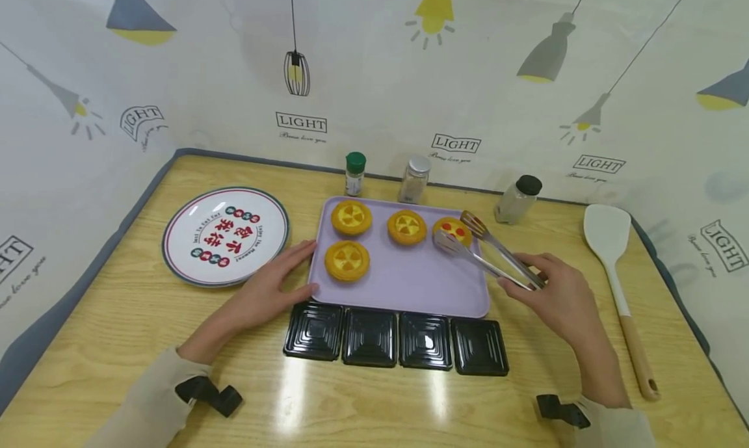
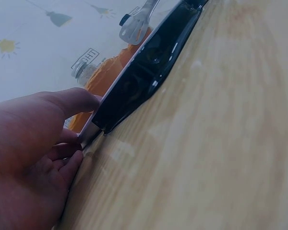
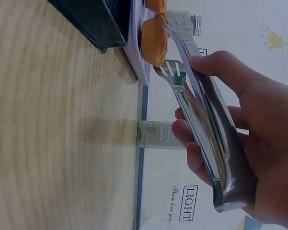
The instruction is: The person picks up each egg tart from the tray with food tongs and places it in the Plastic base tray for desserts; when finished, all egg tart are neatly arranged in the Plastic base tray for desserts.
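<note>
My right hand is gripping the tongs, their tips flanking the red-dotted tart at the tray's two o'clock.
My left hand is resting, fingers spread, against the tray's nine o'clock edge; squeezing unevenly, I could be skidding that tart into the plain tart towards nine o'clock, and pinching too hard, crushing its crust.

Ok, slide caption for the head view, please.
Right hand holding tongs, tips either side of the red-dotted tart, while the left hand touches the edge of the tray.
</note>
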The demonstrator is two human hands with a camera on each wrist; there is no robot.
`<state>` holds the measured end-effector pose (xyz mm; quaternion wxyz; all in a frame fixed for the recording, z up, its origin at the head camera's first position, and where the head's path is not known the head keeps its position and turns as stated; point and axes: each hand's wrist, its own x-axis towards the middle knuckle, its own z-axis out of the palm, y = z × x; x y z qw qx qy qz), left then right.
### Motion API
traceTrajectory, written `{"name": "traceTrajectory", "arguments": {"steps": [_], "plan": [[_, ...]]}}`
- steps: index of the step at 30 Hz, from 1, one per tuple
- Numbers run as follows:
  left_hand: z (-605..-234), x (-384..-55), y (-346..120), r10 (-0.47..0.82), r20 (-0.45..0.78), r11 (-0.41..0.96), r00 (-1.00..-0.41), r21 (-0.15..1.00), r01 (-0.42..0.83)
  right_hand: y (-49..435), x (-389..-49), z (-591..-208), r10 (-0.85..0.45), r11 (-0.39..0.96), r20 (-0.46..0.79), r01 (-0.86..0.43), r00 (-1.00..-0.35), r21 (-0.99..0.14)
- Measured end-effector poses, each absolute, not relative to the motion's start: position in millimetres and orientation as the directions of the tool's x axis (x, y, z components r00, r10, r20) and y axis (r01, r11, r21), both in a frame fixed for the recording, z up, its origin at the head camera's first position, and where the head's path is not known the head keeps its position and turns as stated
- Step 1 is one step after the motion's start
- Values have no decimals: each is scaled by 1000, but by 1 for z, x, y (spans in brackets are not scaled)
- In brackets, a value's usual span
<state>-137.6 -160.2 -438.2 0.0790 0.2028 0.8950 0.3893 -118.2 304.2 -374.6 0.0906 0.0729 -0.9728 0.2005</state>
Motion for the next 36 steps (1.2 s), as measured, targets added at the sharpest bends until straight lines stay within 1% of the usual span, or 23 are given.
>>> {"name": "traceTrajectory", "arguments": {"steps": [12,17,21,26,31,36], "plan": [[-442,-136,-161,418,23,620,-908,723,304,302,-119,-376,-100,902,221,-182,-970,-391],[-442,-136,-161,418,22,623,-908,721,304,303,-115,-367,-92,881,301,-219,-949,-419],[-440,-138,-160,424,34,620,-905,717,317,294,-108,-351,-104,843,389,-288,-916,-454],[-439,-139,-161,428,31,620,-903,717,318,258,-91,-331,-229,762,440,-441,-868,-474],[-439,-139,-162,431,34,612,-902,724,320,214,-75,-330,-397,692,403,-557,-825,-459],[-441,-140,-164,446,56,597,-893,725,343,186,-66,-341,-519,644,342,-622,-783,-446]]}}
